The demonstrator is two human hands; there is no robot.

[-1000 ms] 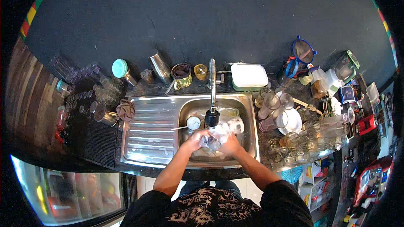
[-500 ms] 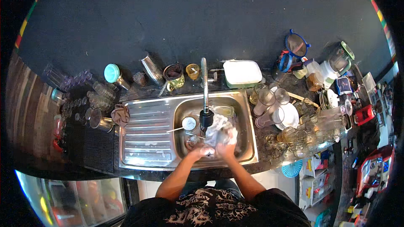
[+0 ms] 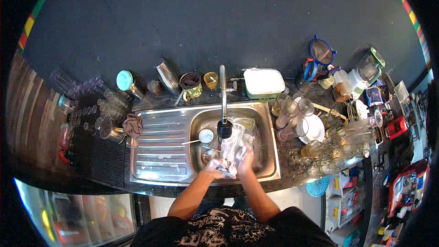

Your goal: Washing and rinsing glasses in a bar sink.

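My left hand point(image 3: 216, 168) is low in the steel sink point(image 3: 194, 123), streaked with white suds, its fingers curled round something I cannot make out. Close beside it on the right is my right hand point(image 3: 246, 161), its fingers smeared by motion. A whitish, see-through blur of water and foam fills the space between and beyond the hands, below the black head of the spring faucet point(image 3: 224, 129). Left of the faucet sits a small round cup point(image 3: 206, 135) with a white inside, a thin stick point(image 3: 191, 142) beside it. A clear vessel point(image 3: 245, 121) lies at the sink's back.
The ribbed drainboard point(image 3: 160, 142) adjoins the sink's left, with a brown cloth point(image 3: 132, 126) at its edge. Tall glasses point(image 3: 288, 110), a white plate point(image 3: 314, 128) and several glass mugs point(image 3: 329, 151) crowd the right counter. A white-topped tub point(image 3: 264, 81) stands behind the sink.
The thick white foam by my right hand has thinned to a see-through blur. My right hand has drawn slightly nearer me, and the left has turned, showing more suds.
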